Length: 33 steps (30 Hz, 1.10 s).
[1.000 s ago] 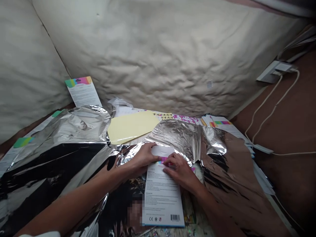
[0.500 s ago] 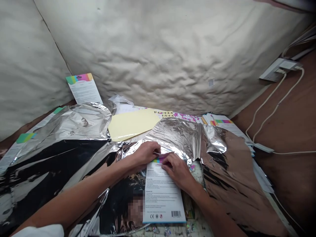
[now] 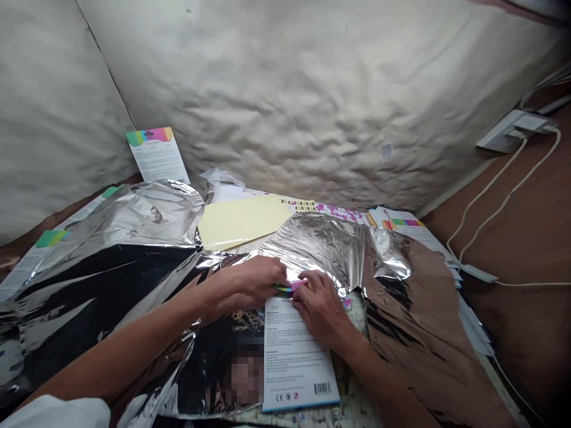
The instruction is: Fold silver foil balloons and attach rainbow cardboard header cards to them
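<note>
A white printed card envelope [image 3: 298,356] lies before me with lines of text and a barcode, its rainbow-coloured flap [image 3: 292,288] at the far end. At the flap's left side, my left hand [image 3: 261,276] is closed, with curled fingertips on the coloured edge. My right hand [image 3: 321,306] pinches the flap from the right, thumb on the envelope's face and fingers over the top. Both sets of fingers partly hide the flap. Shiny silver foil film [image 3: 321,244] spreads around and beyond the envelope.
A yellow sheet [image 3: 243,223] lies behind the foil. A similar card [image 3: 158,154] leans against the back wall. More cards [image 3: 401,220] are stacked at back right. On the right, a power strip [image 3: 513,131] has white cables running down to the table.
The coloured flap is now bent over more toward me. My left hand has shifted slightly left and down with its fingers pressed lower, and the view has moved a little.
</note>
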Tool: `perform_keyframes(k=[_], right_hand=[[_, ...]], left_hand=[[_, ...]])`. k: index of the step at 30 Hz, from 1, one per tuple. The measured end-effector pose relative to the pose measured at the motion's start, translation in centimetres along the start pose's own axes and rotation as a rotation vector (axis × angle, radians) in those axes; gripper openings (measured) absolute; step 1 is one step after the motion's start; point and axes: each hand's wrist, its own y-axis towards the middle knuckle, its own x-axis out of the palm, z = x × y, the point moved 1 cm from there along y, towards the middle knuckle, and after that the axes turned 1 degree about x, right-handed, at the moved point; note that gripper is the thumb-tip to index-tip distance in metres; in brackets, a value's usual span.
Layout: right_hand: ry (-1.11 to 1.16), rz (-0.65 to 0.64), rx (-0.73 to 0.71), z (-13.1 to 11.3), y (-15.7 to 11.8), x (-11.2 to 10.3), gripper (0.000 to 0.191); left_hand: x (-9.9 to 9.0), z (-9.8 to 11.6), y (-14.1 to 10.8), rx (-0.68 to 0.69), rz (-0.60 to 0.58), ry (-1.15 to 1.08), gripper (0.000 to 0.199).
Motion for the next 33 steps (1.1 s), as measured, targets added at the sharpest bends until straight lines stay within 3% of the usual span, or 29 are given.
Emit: perform_keyframes(k=[3, 8, 13, 16, 19, 22, 24, 30, 33], right_hand=[[0.073, -0.112, -0.021, 0.5, 0.2, -0.1, 0.009], [0.31, -0.26, 0.075, 1.4, 1.1, -0.4, 0.011], [0.415, -0.362, 0.179, 1.6, 1.4, -0.1, 0.005], [0.462, -0.394, 0.213, 1.6, 1.4, 0.3, 0.006], [0.419, -0.331, 0.244, 1.7, 1.4, 0.6, 0.009], [0.294, -0.222, 0.282, 1.8, 1.2, 0.6, 0.025], [0.282, -0.221, 0.309, 1.8, 1.1, 0.6, 0.027], [0.42, -0.221, 0.334, 1.9, 0.5, 0.6, 0.026], [0.704, -0.198, 0.442, 2.3, 0.4, 0.9, 0.023]], left_hand=[[-0.1, 0.4, 0.0, 0.054, -0.047, 0.031, 0.013], [-0.3, 0.1, 0.0, 0.098, -0.085, -0.132, 0.025], [0.3, -0.6, -0.2, 0.004, -0.069, -0.265, 0.028], [0.6, -0.7, -0.2, -0.005, -0.058, -0.312, 0.018], [0.8, -0.6, -0.3, -0.083, -0.037, -0.279, 0.017], [0.8, -0.1, -0.5, -0.263, -0.01, -0.252, 0.036], [0.8, 0.2, -0.5, -0.35, -0.032, -0.268, 0.046], [1.1, 0.1, -0.2, -0.443, -0.12, -0.429, 0.046], [1.3, -0.4, 0.2, -0.458, -0.029, -0.644, 0.056]])
